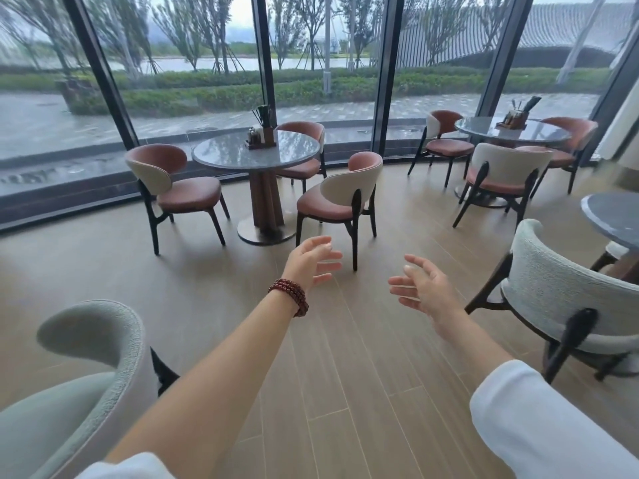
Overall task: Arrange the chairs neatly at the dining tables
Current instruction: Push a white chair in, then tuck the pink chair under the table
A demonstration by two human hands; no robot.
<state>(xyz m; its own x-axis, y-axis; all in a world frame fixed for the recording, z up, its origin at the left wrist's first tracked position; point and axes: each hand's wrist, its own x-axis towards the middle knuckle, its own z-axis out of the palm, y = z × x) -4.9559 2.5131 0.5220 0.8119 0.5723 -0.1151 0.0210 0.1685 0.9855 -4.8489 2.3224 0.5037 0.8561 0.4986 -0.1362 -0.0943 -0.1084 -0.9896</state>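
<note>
Both arms reach forward over the wooden floor (345,368), the left hand (311,262) and the right hand (423,286) with palms facing each other, fingers (330,254) spread and loosely bent, holding nothing. Straight beyond them, apart from the fingertips, stands the nearest chair (345,191), upright, its white back toward the hands and its pink seat turned toward the round bench (256,152), beside its rim. At that bench also stand a left chair (173,181) and a far chair (301,133).
</note>
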